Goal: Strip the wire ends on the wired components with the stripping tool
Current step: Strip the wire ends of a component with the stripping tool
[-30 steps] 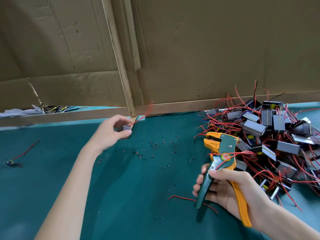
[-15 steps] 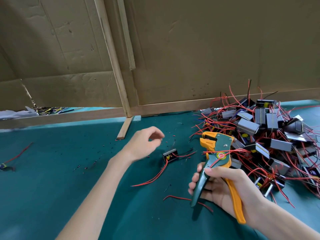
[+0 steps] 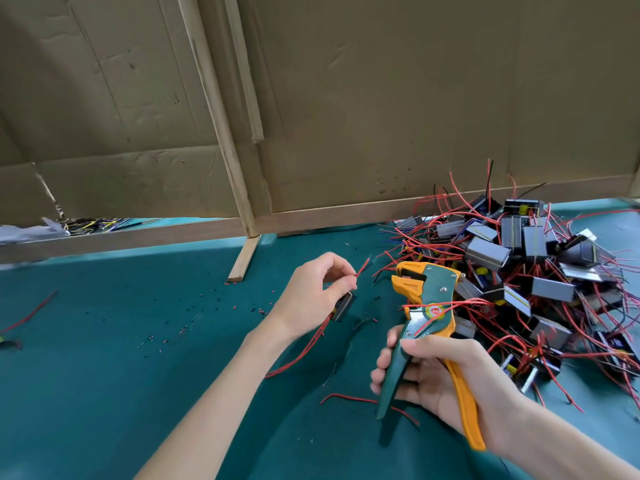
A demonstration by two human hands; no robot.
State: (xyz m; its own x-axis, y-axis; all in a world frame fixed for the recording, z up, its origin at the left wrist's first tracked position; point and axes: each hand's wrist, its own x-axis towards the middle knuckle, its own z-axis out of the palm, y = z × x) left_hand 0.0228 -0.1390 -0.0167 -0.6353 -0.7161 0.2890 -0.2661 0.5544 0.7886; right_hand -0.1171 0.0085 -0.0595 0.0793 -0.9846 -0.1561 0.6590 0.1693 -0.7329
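Component (image 3: 343, 306) sits in left grip (image 3: 311, 299), fingers curled round it and pinching red wire end (image 3: 362, 266). Wire end points toward stripper (image 3: 426, 306), near its head but apart. Right grip (image 3: 443, 375) wraps both stripper handles, which are spread; no wire in tool mouth. Pile (image 3: 488, 254) of wired components lies just behind tool, looks large. Insulation bits (image 3: 214, 299) scattered on surface (image 3: 138, 375) suggest some ends already stripped. Judgement: this end not yet stripped, most of pile left, number done cannot tell.
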